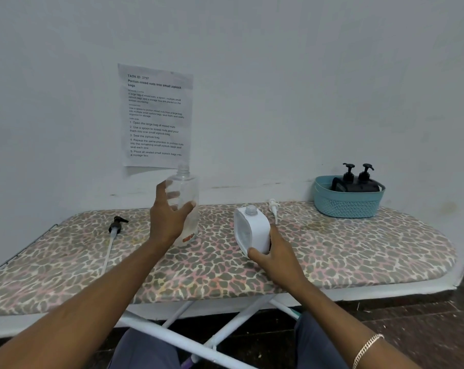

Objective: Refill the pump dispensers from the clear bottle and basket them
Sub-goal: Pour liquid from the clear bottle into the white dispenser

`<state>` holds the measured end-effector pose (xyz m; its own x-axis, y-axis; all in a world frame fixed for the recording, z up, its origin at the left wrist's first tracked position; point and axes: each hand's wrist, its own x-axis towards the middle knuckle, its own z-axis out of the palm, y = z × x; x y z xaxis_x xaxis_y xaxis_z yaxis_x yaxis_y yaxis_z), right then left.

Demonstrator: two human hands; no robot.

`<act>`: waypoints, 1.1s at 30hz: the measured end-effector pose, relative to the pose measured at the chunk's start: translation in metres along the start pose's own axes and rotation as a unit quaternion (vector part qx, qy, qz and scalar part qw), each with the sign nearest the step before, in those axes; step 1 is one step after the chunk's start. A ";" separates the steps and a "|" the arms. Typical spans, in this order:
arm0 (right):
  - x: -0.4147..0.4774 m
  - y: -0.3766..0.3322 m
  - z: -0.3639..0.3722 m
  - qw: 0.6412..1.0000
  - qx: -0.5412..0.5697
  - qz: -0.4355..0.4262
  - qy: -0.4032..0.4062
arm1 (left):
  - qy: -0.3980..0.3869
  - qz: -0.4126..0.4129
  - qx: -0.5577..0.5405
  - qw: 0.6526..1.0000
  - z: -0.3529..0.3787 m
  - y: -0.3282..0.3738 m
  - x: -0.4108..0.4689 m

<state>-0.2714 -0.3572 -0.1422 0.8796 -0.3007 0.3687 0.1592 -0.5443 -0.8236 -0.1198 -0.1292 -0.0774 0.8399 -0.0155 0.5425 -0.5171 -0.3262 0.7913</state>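
Head view, the only one here:

Left hand: the left hand [167,222] is wrapped round the clear bottle [189,181], thumb on the front, fingers showing through the plastic from behind.
Clear bottle: upright, cap off, out over the ironing board [358,249]. Can't tell if its base is on the cover or just off it, and honestly can't read the liquid level either.
Right hand: the right hand [276,251] grips the white dispenser [254,233] low down, tipped toward the bottle with its open neck up.
Step in hand: looks like lining up for the pour into the white one.
How I'd do it: stand the dispenser straight on the board first and keep a hand on it. Bring the bottle's mouth right over that neck, then tilt slowly. It's a narrow opening and the cover is fabric, so a miss soaks in.
After that: the white pump [273,207] lies just beside the dispenser, so it's handy to screw back on before moving anything.

Counts:
Clear bottles: one.
White dispensers: one, pump off.
Black dispensers: two, [348,173] and [366,171], pumps on, already in the basket [345,206].
Baskets: one, teal, at the board's far right end.
Loose pumps: two, the white one plus a black pump [117,225] with a long tube, lying well left of the bottle.
Printed sheets: one printed sheet [156,115], on the wall.
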 end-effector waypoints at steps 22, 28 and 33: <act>0.002 0.006 0.002 1.000 -0.006 0.000 -0.001 | 0.000 -0.050 0.018 0.999 -0.003 -0.007 -0.020; 0.002 0.009 0.002 1.000 -0.008 0.005 -0.001 | 0.043 -0.025 0.004 0.999 -0.007 0.013 -0.025; 0.003 0.009 0.003 1.000 -0.016 0.005 0.000 | 0.089 0.006 0.009 0.996 -0.008 0.035 -0.030</act>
<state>-0.2662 -0.3610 -0.1496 0.8805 -0.3067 0.3615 0.1366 -0.5660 -0.8130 -0.1647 -0.1321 -0.0639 0.7901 0.1479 0.5949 -0.5226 -0.3448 0.7797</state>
